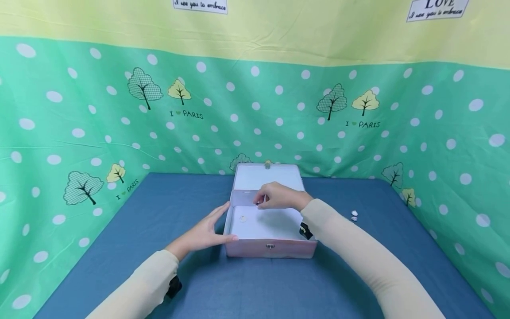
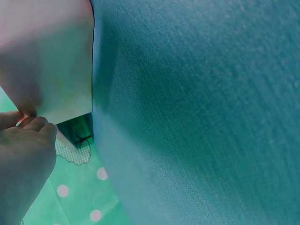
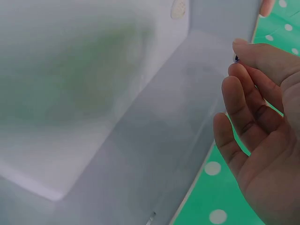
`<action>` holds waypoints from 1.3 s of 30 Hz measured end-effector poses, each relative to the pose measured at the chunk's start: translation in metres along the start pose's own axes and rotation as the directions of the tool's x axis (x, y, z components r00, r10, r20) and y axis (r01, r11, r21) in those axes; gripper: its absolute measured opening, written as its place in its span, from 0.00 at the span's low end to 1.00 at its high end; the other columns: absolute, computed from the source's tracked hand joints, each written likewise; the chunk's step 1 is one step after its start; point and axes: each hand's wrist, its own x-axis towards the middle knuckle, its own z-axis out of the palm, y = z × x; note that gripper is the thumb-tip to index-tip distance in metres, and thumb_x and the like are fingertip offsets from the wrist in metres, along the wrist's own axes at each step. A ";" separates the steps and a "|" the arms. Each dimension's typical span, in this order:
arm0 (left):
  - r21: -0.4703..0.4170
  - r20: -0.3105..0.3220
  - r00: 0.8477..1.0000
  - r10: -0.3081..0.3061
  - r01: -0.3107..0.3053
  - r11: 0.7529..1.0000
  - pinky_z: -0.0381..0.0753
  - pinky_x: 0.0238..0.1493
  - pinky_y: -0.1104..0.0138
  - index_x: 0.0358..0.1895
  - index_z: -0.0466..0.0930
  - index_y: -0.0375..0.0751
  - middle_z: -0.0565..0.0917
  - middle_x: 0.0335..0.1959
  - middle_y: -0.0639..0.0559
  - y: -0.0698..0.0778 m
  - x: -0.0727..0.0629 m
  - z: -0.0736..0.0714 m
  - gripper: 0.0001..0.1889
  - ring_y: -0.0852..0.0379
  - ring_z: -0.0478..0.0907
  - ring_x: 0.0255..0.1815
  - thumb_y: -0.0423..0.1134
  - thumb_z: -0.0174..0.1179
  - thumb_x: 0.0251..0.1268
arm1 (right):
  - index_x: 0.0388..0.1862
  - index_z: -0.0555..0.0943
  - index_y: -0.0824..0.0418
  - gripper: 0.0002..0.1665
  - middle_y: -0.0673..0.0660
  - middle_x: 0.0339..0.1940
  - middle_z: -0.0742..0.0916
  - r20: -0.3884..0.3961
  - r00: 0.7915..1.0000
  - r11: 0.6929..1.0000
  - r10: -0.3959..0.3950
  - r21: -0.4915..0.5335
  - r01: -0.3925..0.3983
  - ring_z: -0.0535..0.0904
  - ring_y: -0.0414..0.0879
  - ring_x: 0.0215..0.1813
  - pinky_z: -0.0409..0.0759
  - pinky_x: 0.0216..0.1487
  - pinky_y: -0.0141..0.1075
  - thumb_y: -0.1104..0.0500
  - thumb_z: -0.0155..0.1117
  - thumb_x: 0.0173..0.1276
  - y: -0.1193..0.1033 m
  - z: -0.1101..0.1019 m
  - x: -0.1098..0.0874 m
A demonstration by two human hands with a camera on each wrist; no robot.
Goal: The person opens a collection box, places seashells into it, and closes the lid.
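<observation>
A box (image 1: 249,249) with a pinkish outside and pale inside stands on the table, its lid (image 1: 264,175) raised at the back. My left hand (image 1: 201,231) rests against the box's left side, fingers extended along it and thumb on the front left rim. Over the inside of the box, my right hand (image 1: 280,196) pinches a tiny dark blue piece (image 3: 236,59) between thumb and index finger. Most of that piece is hidden by the fingertips. A small cream, roundish flat piece (image 1: 243,219) lies on the box floor at the left.
Two small whitish, shell-like pieces (image 1: 354,216) lie on the blue table cloth (image 1: 191,283) to the right of the box. A metal clasp (image 1: 270,246) sits on the box front. Behind and at both sides hangs a green dotted curtain (image 1: 215,119).
</observation>
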 end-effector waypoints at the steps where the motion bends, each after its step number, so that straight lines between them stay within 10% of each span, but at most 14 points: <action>1: 0.000 0.000 1.000 0.001 -0.001 1.000 0.57 0.67 0.34 0.83 0.44 0.54 0.47 0.82 0.44 0.000 0.000 0.000 0.57 0.39 0.46 0.79 0.61 0.72 0.55 | 0.48 0.88 0.61 0.11 0.46 0.36 0.84 0.002 1.000 1.000 -0.003 0.002 0.003 0.79 0.40 0.39 0.78 0.44 0.33 0.61 0.69 0.69 0.000 0.002 0.002; 17: -0.010 0.000 1.000 0.009 -0.009 1.000 0.55 0.67 0.34 0.83 0.44 0.53 0.46 0.82 0.42 -0.001 0.000 0.000 0.58 0.38 0.45 0.79 0.61 0.72 0.55 | 0.54 0.86 0.62 0.15 0.46 0.36 0.85 -0.011 0.999 0.998 0.033 0.050 -0.032 0.80 0.39 0.39 0.79 0.45 0.33 0.61 0.69 0.69 0.005 0.011 0.009; 39: 0.002 -0.006 1.000 0.020 -0.020 1.000 0.56 0.68 0.36 0.83 0.44 0.54 0.47 0.82 0.47 -0.001 -0.002 0.001 0.57 0.41 0.45 0.80 0.61 0.72 0.55 | 0.56 0.85 0.60 0.16 0.48 0.39 0.85 -0.083 0.985 0.987 0.150 0.078 -0.143 0.81 0.44 0.44 0.80 0.44 0.38 0.58 0.65 0.73 0.028 -0.039 -0.052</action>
